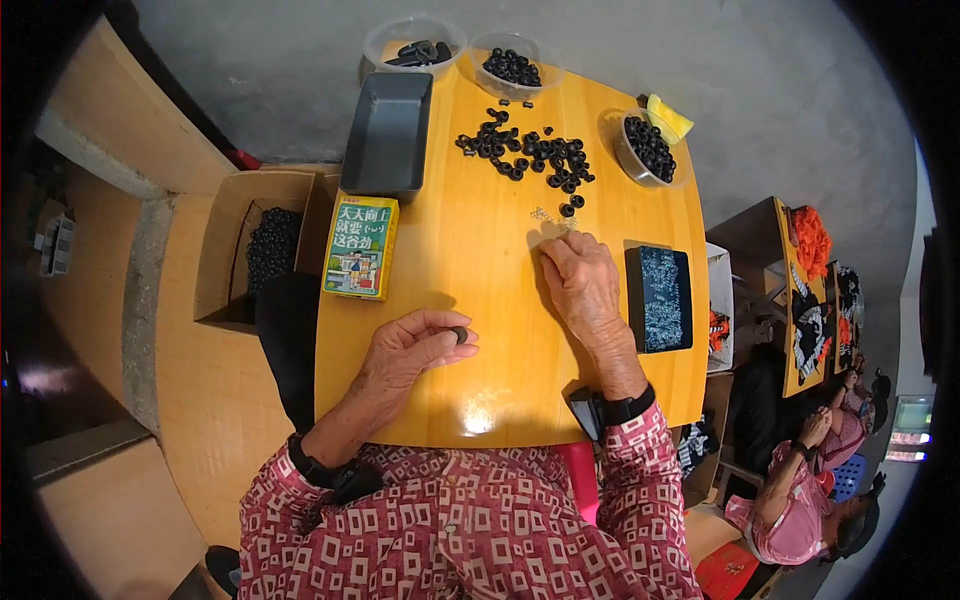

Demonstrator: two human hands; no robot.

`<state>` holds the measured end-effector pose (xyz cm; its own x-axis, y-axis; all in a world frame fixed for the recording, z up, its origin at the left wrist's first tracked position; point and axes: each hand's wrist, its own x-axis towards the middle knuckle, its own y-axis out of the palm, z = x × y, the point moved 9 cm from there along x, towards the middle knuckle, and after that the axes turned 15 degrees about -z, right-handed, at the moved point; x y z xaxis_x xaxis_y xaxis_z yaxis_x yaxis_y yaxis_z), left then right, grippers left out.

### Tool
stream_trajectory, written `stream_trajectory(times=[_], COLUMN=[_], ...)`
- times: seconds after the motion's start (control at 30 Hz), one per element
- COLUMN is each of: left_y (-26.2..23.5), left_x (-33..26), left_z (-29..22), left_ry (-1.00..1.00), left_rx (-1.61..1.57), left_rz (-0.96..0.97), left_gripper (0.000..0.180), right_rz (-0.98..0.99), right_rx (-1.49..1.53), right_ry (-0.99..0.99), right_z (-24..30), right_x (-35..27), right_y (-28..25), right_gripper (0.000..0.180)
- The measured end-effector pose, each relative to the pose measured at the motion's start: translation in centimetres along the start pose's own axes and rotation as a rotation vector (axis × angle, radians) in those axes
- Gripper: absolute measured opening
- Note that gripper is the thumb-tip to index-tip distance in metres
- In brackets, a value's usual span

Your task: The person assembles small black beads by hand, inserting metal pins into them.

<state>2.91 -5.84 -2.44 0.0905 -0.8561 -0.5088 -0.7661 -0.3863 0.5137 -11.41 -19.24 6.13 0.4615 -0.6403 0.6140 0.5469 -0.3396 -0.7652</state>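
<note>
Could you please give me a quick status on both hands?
Left hand: pinching black part. Right hand: fingertips by clear bits, grip hidden. Loose black parts just beyond.

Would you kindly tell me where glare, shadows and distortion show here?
Head view: glare whitens a spot on the wooden table near its front edge; same view: soft shadows beside the left hand and right hand; same view: table sides bowed.

Brightly lit fisheye view with black corners.
White glare spots the yellow tabletop point(450, 250) at lower centre; soft shadows edge the left hand point(408, 352) and right hand point(582, 280); straight lines bend toward the rim; far left is dim.
</note>
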Motion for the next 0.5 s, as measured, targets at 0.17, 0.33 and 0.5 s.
stream_trajectory(times=[0.17,0.33,0.5], left_y=[-0.1,-0.2,-0.1], left_x=[0.0,-0.2,-0.1], left_z=[0.0,-0.1,-0.1], left_ry=[0.010,0.006,-0.001], left_rx=[-0.017,-0.007,-0.010], left_rz=[-0.008,-0.020,-0.025], left_gripper=[0.025,0.024,0.024], right_rz=[-0.015,-0.073,-0.060], right_rx=[-0.001,0.107,0.247], right_ry=[0.009,0.154,0.316], right_z=[-0.3,-0.9,-2.1], right_x=[-0.1,-0.3,-1.4], right_y=[0.2,-1.9,-2.5], right_gripper=[0.006,0.011,0.017])
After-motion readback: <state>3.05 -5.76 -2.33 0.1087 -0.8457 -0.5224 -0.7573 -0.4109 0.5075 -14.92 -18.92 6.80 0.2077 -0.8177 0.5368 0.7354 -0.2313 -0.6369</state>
